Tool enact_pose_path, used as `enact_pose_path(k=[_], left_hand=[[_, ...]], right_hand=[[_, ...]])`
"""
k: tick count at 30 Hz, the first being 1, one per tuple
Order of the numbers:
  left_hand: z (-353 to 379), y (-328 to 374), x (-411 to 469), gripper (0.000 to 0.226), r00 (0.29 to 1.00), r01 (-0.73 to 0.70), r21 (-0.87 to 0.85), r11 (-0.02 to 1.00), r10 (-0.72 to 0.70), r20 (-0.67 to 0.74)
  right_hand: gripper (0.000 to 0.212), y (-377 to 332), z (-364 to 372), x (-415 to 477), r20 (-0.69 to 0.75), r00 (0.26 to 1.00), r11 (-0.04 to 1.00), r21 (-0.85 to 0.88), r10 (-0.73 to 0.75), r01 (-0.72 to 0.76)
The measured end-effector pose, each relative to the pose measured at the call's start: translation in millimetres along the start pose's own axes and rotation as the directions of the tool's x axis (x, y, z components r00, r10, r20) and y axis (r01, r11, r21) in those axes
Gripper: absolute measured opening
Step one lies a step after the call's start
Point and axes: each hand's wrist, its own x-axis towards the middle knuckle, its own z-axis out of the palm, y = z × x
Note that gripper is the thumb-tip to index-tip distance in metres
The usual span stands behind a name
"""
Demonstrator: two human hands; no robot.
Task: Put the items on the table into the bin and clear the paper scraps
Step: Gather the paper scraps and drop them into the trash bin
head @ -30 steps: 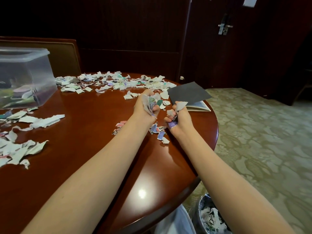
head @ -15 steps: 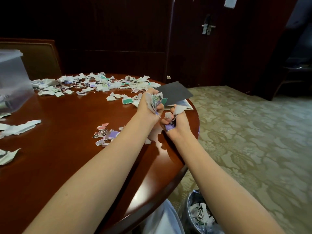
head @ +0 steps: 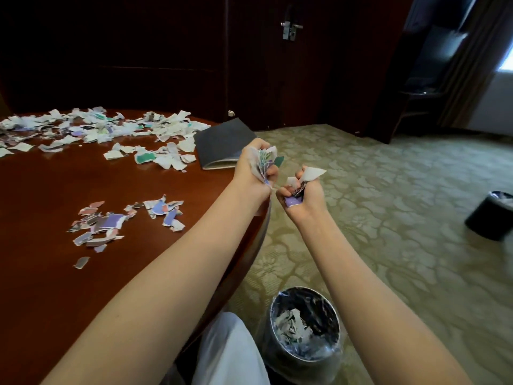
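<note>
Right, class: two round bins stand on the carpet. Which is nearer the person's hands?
The plastic-lined round bin lowest in view, under the forearm of the right hand; the other black bin stands far off at the right edge.

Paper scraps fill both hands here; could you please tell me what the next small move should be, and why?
Probably lower both hands over the waste bin and let go. The left hand and right hand each clutch a bunch of scraps beside the table edge, and the open bin sits on the floor nearby, already holding scraps.
</note>
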Motion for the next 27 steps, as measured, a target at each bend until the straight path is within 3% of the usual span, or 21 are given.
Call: enact_pose_path(k=[11, 27], left_hand=[[23, -78, 28, 0.031, 0.989, 0.148, 0.070, 0.987, -0.149, 0.013], [-43, -198, 84, 0.028, 0.927, 0.337, 0.211, 0.917, -0.285, -0.243]], right_hand=[[0.036, -43, -79, 8, -0.197, 0.979, 0.998, 0.005, -0.062, 0.064], [0.039, -25, -196, 35, -0.420, 0.906, 0.999, 0.001, 0.040, -0.044]])
